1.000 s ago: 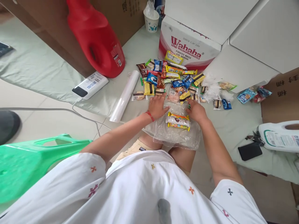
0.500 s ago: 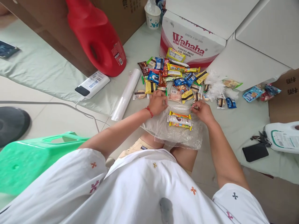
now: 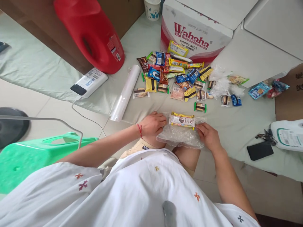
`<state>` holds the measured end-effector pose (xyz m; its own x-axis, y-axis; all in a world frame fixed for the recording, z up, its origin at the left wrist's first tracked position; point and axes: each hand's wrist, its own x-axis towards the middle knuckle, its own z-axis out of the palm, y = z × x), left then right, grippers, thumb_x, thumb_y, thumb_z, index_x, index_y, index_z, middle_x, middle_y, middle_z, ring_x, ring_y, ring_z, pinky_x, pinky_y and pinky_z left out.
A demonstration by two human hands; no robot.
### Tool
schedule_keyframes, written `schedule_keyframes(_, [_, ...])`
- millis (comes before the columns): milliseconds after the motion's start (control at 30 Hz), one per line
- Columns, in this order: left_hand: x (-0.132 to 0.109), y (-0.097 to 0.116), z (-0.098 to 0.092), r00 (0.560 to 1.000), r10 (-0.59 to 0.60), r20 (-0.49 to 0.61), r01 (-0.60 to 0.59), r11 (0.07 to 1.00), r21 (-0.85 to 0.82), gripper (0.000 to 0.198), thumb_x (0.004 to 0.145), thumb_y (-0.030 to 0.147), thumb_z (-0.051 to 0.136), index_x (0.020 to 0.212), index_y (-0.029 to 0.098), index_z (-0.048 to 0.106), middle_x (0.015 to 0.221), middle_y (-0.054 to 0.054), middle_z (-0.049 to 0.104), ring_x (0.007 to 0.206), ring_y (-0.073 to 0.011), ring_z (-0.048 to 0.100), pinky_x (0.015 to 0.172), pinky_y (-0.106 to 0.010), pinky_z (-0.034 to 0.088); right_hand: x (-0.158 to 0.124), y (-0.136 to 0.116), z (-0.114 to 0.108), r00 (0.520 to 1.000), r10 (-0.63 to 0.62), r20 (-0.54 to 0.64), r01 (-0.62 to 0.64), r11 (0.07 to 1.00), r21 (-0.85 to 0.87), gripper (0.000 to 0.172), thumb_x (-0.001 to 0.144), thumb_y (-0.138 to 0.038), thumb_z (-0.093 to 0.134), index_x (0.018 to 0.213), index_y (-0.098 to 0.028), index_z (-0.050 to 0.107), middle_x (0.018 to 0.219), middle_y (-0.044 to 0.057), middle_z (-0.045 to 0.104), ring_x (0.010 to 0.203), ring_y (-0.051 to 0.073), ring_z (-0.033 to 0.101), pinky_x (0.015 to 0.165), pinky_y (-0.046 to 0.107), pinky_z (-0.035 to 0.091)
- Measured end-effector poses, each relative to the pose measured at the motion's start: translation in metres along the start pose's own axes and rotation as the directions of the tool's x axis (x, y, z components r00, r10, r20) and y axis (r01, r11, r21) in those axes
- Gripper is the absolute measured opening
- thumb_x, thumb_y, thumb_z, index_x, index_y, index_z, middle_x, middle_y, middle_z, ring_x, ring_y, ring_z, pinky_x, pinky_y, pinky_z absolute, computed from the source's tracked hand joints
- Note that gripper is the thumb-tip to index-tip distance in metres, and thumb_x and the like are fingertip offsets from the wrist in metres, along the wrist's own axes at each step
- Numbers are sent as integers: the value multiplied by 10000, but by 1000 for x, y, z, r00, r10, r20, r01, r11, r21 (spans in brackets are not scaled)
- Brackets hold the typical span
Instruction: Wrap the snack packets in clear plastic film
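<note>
A clear plastic bag [image 3: 180,138] lies at the table's front edge, partly over my lap. On or inside it, I cannot tell which, is a small stack of snack bars [image 3: 182,120], a white-wrapped one on top of yellow-wrapped ones. My left hand [image 3: 154,124], with a red string on the wrist, pinches the bag's left side. At the right, my right hand [image 3: 208,135] has its fingers closed on the bag's edge beside the bars. Just beyond the bag sits a small green-ended snack packet [image 3: 200,107].
Many wrapped snacks [image 3: 175,74] are heaped before a Wahaha carton [image 3: 196,34]. A clear plastic roll [image 3: 125,93], a white power bank [image 3: 89,82] and a red jug [image 3: 94,37] stand left. To the right are a black case [image 3: 259,150] and a white bottle [image 3: 287,135].
Both hands have moved down along the bag's sides toward me, the left also outward. The bag's top edge has folded down nearer the bars. The green-ended packet is now uncovered.
</note>
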<state>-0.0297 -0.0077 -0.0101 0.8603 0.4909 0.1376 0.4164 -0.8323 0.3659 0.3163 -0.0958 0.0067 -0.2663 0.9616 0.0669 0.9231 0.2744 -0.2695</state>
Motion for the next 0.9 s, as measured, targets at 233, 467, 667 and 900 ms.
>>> schedule_keyframes(233, [8,7,9,987,-164,6,164,986,-42,452,1068,399,342,1436,258,562,1078,-102,666,931,-247,614,782,-353,416,-32,-3,12,988,90,-126,-77,992,103,280,1036,-310,503,1170,-268,745,1238,74,727,1022,208,728,810,330,601])
schedule_keyframes(467, [18,8,7,969,-213,125,225,971,-84,472,1033,326,350,1421,360,618,1051,-75,654,883,-233,587,761,-331,393,-69,-49,25,982,53,-179,-39,996,79,334,927,-442,708,1251,-362,700,1186,125,705,1110,330,648,999,549,540])
schedule_keyframes(667, [20,5,7,966,-229,117,248,949,-195,416,1008,371,419,1340,336,668,981,-59,651,835,-217,581,765,-307,407,-64,-75,62,999,-40,18,38,996,83,422,990,-258,580,1345,-472,662,1254,35,725,1167,292,619,1108,562,452])
schedule_keyframes(900, [24,2,-7,972,-149,184,181,969,-169,452,1014,297,382,1382,327,642,1111,-63,673,930,-215,618,743,-284,412,-3,-68,5,996,25,-86,4,945,328,322,1053,-374,463,1131,-321,771,1056,81,736,999,247,666,917,419,548])
